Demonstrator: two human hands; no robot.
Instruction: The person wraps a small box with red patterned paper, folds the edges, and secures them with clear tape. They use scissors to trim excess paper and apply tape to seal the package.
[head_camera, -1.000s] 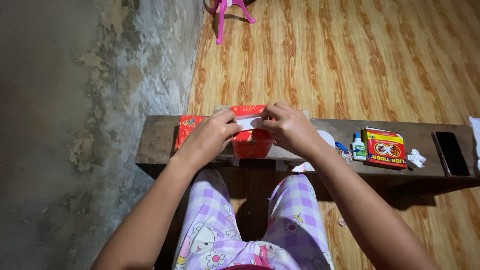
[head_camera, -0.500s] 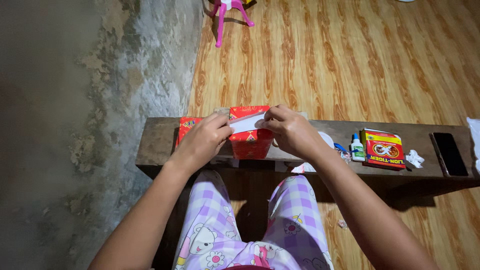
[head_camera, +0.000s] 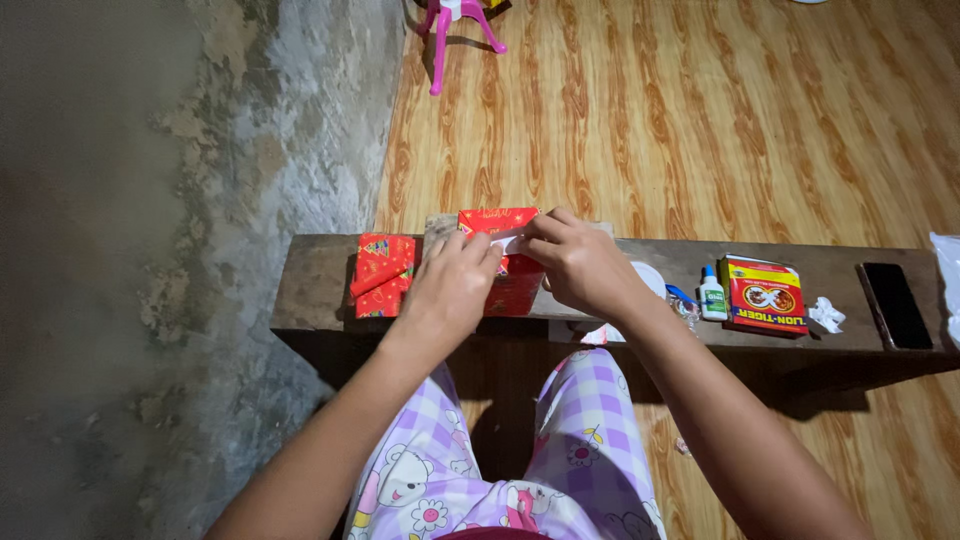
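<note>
Nearest the camera, the person's knees in checked purple trousers (head_camera: 590, 420) sit under a low wooden bench (head_camera: 310, 290). Above them, the left hand (head_camera: 455, 285) lies curled over the front of a red patterned paper packet (head_camera: 515, 285) standing on the bench, fingers closed against its face, while the right hand (head_camera: 580, 265) pinches a white flap (head_camera: 508, 243) at the packet's top edge between thumb and fingertips. The step in hand appears to be folding or pressing down this flap; the next move would call for steady pressure along the fold while the left hand braces the packet. A second red packet (head_camera: 383, 272) lies flat to the left. Farther right stand a small glue bottle (head_camera: 712, 296), a red-and-yellow box (head_camera: 766, 295), crumpled white paper (head_camera: 829, 315) and a dark phone (head_camera: 895, 305). Beyond, a pink stool (head_camera: 455, 25) stands on the wood-patterned floor (head_camera: 700, 120). Compared with half a second earlier, the left hand has shifted rightward onto the packet, uncovering the flat one, and the flap shows less.
</note>
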